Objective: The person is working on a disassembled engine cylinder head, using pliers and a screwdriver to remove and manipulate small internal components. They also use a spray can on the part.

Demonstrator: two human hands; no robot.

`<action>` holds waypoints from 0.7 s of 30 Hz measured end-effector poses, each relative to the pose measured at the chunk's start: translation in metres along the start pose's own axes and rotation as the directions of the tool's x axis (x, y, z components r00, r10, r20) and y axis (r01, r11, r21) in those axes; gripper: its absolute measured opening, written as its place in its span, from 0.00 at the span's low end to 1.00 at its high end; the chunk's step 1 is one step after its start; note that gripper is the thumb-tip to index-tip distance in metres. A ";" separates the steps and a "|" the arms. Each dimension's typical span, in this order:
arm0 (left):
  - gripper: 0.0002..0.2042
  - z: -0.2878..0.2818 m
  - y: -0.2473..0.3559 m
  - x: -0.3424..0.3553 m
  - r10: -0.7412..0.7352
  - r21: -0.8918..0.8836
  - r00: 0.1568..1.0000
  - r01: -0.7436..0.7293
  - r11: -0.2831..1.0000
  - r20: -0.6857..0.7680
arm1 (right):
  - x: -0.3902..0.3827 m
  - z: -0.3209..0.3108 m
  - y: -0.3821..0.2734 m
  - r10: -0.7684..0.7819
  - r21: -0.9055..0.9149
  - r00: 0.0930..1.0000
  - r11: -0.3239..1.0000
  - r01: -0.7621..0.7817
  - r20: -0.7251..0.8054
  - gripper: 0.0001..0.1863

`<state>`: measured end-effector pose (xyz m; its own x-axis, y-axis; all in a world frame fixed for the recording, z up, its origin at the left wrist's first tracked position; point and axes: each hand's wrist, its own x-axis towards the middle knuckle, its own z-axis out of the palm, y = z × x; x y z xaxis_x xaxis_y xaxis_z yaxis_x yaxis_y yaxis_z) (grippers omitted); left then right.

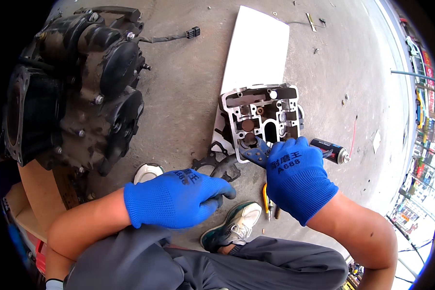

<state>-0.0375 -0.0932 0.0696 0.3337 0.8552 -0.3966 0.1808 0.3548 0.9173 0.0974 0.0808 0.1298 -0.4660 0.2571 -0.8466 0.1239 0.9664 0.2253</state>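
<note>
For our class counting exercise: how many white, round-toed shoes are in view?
2: one white shoe, mostly hidden beyond the blue-gloved left hand; the other at the end of the grey-trousered right leg.

I see rough grey concrete floor [179,63], scuffed and stained | pale strip [396,53] along the floor's right edge | beyond that edge I get vehicles [418,110], a thin pole [413,73] and colourful signs [426,60], small and bent | bright daylight on the concrete

Engine [89,82] left, cylinder head [262,118] apparently on board [258,48]
</note>
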 end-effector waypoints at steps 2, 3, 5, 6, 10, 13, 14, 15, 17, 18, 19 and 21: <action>0.19 -0.003 -0.012 -0.001 -0.006 -0.097 0.995 0.015 0.995 0.096 | 0.004 -0.013 -0.006 0.060 0.009 0.991 0.998 -0.061 0.123 0.15; 0.19 -0.004 -0.017 -0.001 -0.004 -0.143 0.989 0.025 0.989 0.149 | 0.007 -0.019 -0.010 0.088 -0.006 0.984 0.996 -0.089 0.156 0.15; 0.20 -0.009 -0.027 -0.003 0.020 -0.224 0.987 0.016 0.975 0.158 | 0.011 -0.032 -0.014 0.156 -0.032 0.962 0.988 -0.153 0.222 0.15; 0.21 -0.010 -0.031 -0.004 0.032 -0.263 0.986 0.013 0.965 0.164 | 0.014 -0.036 -0.015 0.161 -0.039 0.958 0.987 -0.157 0.237 0.14; 0.22 -0.009 -0.046 -0.005 0.029 -0.355 0.981 0.041 0.934 0.190 | 0.030 -0.041 -0.020 0.172 -0.033 0.920 0.985 -0.172 0.351 0.13; 0.22 -0.013 -0.051 -0.004 0.066 -0.417 0.981 0.017 0.909 0.184 | 0.036 -0.051 -0.025 0.182 -0.087 0.889 0.983 -0.160 0.421 0.13; 0.22 -0.016 -0.051 -0.003 0.072 -0.429 0.981 0.013 0.903 0.182 | 0.038 -0.052 -0.026 0.189 -0.112 0.880 0.981 -0.156 0.435 0.13; 0.21 -0.018 -0.052 -0.002 0.078 -0.441 0.981 0.009 0.897 0.178 | 0.039 -0.054 -0.027 0.197 -0.137 0.872 0.979 -0.151 0.447 0.13; 0.21 -0.016 -0.057 -0.003 0.082 -0.425 0.983 -0.004 0.905 0.166 | 0.036 -0.056 -0.030 0.184 -0.153 0.895 0.979 -0.131 0.407 0.14; 0.21 -0.013 -0.060 -0.003 0.083 -0.417 0.984 -0.009 0.909 0.159 | 0.036 -0.058 -0.031 0.176 -0.162 0.905 0.979 -0.121 0.387 0.15; 0.20 -0.009 -0.064 -0.003 0.105 -0.429 0.988 -0.045 0.902 0.117 | 0.037 -0.058 -0.030 0.179 -0.141 0.899 0.981 -0.133 0.400 0.15; 0.17 -0.001 -0.069 -0.003 0.147 -0.450 0.989 -0.117 0.885 0.033 | 0.038 -0.060 -0.029 0.184 -0.098 0.886 0.983 -0.157 0.426 0.15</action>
<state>-0.0522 -0.1199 0.0072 0.3867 0.8852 -0.2586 -0.2951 0.3844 0.8747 0.0235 0.0625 0.1196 -0.0172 0.4056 -0.9139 0.1090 0.9093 0.4016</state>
